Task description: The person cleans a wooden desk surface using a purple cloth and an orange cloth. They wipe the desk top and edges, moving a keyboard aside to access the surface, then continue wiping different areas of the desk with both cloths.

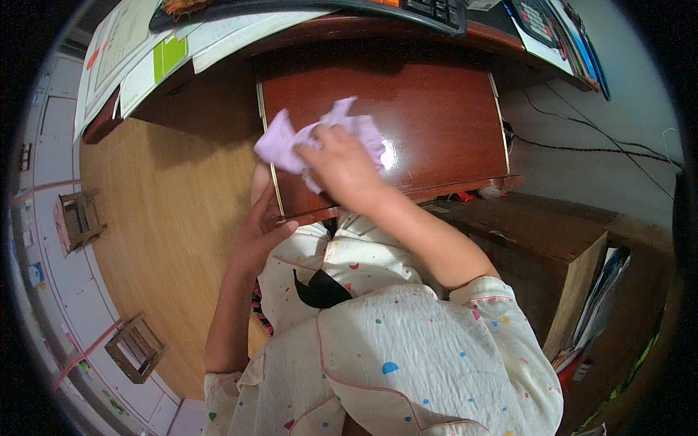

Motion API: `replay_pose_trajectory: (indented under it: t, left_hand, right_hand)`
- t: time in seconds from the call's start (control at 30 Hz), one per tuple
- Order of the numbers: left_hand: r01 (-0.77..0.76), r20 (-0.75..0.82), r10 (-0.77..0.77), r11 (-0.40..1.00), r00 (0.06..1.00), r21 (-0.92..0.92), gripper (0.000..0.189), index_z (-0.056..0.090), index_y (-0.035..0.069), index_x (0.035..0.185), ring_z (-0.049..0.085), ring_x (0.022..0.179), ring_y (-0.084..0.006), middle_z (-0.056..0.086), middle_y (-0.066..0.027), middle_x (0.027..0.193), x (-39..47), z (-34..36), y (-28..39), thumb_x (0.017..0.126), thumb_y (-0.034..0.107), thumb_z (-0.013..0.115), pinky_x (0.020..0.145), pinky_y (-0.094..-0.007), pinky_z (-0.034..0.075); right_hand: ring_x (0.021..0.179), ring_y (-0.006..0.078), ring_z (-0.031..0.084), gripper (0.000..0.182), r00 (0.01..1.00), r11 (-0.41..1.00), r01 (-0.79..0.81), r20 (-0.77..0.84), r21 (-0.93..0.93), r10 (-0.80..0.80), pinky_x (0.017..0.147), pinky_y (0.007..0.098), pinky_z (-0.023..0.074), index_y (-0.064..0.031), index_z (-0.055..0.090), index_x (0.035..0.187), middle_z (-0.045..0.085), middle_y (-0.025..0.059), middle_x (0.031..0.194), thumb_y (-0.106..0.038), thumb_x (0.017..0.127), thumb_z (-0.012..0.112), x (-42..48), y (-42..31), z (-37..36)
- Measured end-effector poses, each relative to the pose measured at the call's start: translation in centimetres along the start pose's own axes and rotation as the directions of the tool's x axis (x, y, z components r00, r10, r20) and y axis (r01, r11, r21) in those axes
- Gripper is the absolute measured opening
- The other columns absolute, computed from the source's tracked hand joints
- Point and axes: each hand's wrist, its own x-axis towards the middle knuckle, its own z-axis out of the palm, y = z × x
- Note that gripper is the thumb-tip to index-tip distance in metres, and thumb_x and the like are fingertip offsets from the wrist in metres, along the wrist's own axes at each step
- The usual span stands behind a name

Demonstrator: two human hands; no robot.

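Note:
In front of me a glossy reddish-brown wooden pull-out tray [436, 120] extends from under the desk, with metal slide rails along both sides. My right hand [343, 163] presses a crumpled light purple cloth [278, 143] against the left part of its surface. The cloth bunches under my fingers, and one flap reaches the left rail. My left hand [267, 226] grips the tray's front left corner, thumb near the front edge and fingers along the side. Parts of those fingers are hidden by the tray.
On the desk [349, 27] above lie a black keyboard [327, 6], papers [158, 65] and a calculator [531, 22]. Cables [589, 150] hang along the right wall. A dark wooden cabinet [523, 261] holding papers stands at my right. Two small wooden stools [80, 220] are at left.

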Motion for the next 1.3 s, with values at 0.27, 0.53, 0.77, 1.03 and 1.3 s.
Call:
replay_pose_trajectory:
  t: [0.27, 0.53, 0.77, 1.03, 1.3]
  left_hand:
    - [-0.001, 0.003, 0.001, 0.997, 1.000, 0.075, 0.095, 0.025, 0.012, 0.172, 0.062, 0.127, -0.0261, 0.061, -0.0125, 0.143, -0.2, -0.8, -0.7, 0.092, 0.008, 0.076, 0.111, -0.0407, 0.049]
    - [-0.011, 0.004, 0.011, 0.998, 1.000, 0.063, 0.097, 0.025, 0.012, 0.172, 0.061, 0.129, -0.0274, 0.063, -0.0123, 0.140, -0.2, -0.5, -0.5, 0.089, 0.008, 0.076, 0.113, -0.0416, 0.047]
    - [0.018, -0.045, -0.013, 0.993, 0.999, 0.115, 0.098, 0.025, 0.012, 0.171, 0.056, 0.137, -0.0252, 0.062, -0.0105, 0.144, -0.5, -0.6, 0.3, 0.090, 0.000, 0.077, 0.116, -0.0411, 0.044]
    - [-0.440, 0.206, 0.525, 0.372, 0.826, 0.818, 0.079, 0.047, 0.009, 0.159, 0.039, 0.154, -0.0416, 0.041, -0.0192, 0.167, 3.6, 2.1, 5.1, 0.089, 0.015, 0.082, 0.123, -0.0480, 0.038]
    - [-0.528, 0.487, 0.339, 0.034, 0.805, 0.849, 0.092, 0.051, 0.021, 0.160, 0.014, 0.163, -0.0440, 0.024, -0.0140, 0.176, 7.7, 6.5, 4.9, 0.078, 0.035, 0.091, 0.127, -0.0677, 0.021]
  right_hand:
    - [0.123, 0.0404, 0.059, 0.038, 0.962, 0.976, -0.149, -0.250, -0.158, 0.106, 0.108, 0.0486, 0.0478, -0.0140, 0.072, 0.129, 0.063, 0.0176, 0.134, -0.020, 0.092, 0.075, -1.6, 15.2, -4.5]
    - [0.108, 0.0434, 0.060, 0.021, 0.884, 0.822, -0.453, -0.295, -0.345, 0.364, 0.096, 0.0554, 0.0467, -0.0042, 0.066, 0.109, 0.063, 0.0230, 0.110, -0.022, 0.098, 0.067, 1.0, 21.4, -6.1]
    - [0.146, 0.0458, 0.044, 0.053, 0.980, 0.998, 0.064, -0.192, 0.024, -0.058, 0.123, 0.0538, 0.0375, -0.0117, 0.063, 0.143, 0.055, 0.0200, 0.151, -0.021, 0.092, 0.076, 1.4, 6.9, -0.5]
    - [0.142, 0.0394, 0.053, 0.049, 0.986, 0.999, 0.005, -0.167, 0.032, 0.000, 0.119, 0.0480, 0.0433, -0.0097, 0.068, 0.137, 0.060, 0.0180, 0.148, -0.021, 0.091, 0.078, -1.0, 11.7, -5.6]
    - [0.119, 0.0430, 0.065, 0.036, 0.909, 0.874, -0.416, -0.142, -0.253, 0.392, 0.100, 0.0488, 0.0532, -0.0023, 0.074, 0.119, 0.071, 0.0255, 0.121, -0.029, 0.095, 0.075, 0.2, 25.9, -8.6]
